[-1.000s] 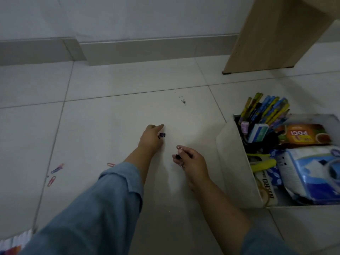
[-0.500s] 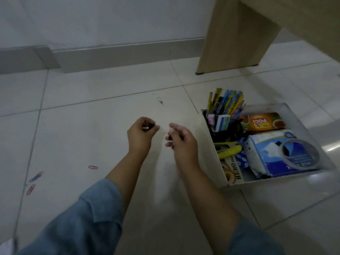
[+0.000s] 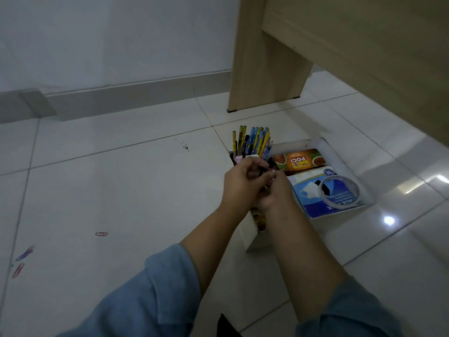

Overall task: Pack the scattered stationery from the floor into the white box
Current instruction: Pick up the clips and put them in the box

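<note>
The white box (image 3: 252, 239) sits on the tiled floor at centre right. It holds upright pencils (image 3: 252, 142), an orange tea carton (image 3: 300, 161), a blue packet (image 3: 308, 195) and a clear tape roll (image 3: 339, 193). My left hand (image 3: 239, 184) and my right hand (image 3: 275, 193) are pressed together above the box's left end, fingers curled. A small black binder clip (image 3: 263, 171) shows between their fingertips; exactly how each hand holds it is partly hidden. On the floor at left lie a red paper clip (image 3: 101, 233), a purple one (image 3: 25, 253) and another red one (image 3: 18, 270).
A wooden desk leg (image 3: 264, 69) stands just behind the box, and the desk's side panel (image 3: 364, 57) overhangs the upper right. A grey skirting board (image 3: 136, 96) runs along the wall at the back. A small dark smudge (image 3: 185, 146) marks the tile.
Both hands rose from the floor with small black clips and moved right, coming together over the box's left end. The view turned right, bringing the box to the centre.
</note>
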A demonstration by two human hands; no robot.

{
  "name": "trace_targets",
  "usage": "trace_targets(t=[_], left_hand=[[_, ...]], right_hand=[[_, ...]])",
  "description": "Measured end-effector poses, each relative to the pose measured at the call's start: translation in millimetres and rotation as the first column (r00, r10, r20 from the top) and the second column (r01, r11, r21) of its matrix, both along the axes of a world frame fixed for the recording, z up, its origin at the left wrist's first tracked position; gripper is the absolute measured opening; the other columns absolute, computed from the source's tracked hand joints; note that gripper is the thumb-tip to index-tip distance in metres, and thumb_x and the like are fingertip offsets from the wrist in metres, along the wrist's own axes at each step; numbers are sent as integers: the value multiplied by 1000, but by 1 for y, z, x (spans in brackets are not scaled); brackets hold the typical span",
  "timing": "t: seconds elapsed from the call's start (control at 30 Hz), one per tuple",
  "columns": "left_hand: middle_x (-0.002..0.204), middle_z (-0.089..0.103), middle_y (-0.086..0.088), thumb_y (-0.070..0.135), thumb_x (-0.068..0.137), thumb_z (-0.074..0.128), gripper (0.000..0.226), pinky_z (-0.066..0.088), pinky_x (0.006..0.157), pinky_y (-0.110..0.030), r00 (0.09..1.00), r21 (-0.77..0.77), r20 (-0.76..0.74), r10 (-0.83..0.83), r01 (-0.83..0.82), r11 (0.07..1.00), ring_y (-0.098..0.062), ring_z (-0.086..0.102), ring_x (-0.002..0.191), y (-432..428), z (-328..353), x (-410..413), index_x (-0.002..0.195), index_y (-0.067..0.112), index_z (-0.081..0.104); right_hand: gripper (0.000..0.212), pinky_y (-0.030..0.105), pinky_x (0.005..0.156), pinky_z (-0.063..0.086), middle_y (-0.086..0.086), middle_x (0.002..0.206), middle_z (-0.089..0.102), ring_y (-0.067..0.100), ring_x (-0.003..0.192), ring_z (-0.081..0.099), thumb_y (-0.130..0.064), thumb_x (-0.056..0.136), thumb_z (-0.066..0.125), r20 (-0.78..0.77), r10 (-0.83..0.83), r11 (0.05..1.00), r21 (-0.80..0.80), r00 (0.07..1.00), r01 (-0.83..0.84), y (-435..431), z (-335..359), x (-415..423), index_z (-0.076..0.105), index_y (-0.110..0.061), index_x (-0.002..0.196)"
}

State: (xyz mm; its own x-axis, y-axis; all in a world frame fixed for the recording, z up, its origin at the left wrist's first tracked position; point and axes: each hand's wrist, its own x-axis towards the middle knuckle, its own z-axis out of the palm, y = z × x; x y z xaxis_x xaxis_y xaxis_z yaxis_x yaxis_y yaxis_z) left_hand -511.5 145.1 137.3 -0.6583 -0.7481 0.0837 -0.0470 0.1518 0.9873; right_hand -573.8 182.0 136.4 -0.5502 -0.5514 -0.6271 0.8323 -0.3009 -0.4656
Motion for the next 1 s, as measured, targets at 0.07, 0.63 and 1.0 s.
trace_targets(t=[0.07, 0.63, 1.0], left_hand=[[94, 72, -3, 14, 82, 68, 13, 48, 76, -12, 992, -125, 115, -44, 59, 990, -10, 65, 87, 5, 0, -3, 94, 12, 70], [139, 48, -13, 24, 94, 50, 45, 39, 96, -31, 944, 345, 329, -6, -114, 931, -27, 48, 125, -8, -42, 16, 138, 15, 41], [135, 52, -14, 18, 94, 52, 46, 41, 104, -37, 971, 448, 237, -37, -76, 891, -26, 51, 120, -12, -41, 20, 138, 10, 43]], right_hand=[[28, 38, 91, 49, 17, 89, 62, 29, 87, 59, -17, 93, 35, 52, 50, 998, -33, 997, -49, 7, -4, -5, 59, -2, 89], [15, 28, 64, 52, 11, 88, 56, 19, 70, 57, -6, 95, 48, -385, 749, 629, 669, 539, -396, 41, 0, -57, 58, -1, 105], [24, 41, 87, 56, 18, 108, 64, 30, 97, 64, -15, 92, 56, -368, 888, 427, 882, 275, -199, 6, -9, -32, 62, -2, 110]])
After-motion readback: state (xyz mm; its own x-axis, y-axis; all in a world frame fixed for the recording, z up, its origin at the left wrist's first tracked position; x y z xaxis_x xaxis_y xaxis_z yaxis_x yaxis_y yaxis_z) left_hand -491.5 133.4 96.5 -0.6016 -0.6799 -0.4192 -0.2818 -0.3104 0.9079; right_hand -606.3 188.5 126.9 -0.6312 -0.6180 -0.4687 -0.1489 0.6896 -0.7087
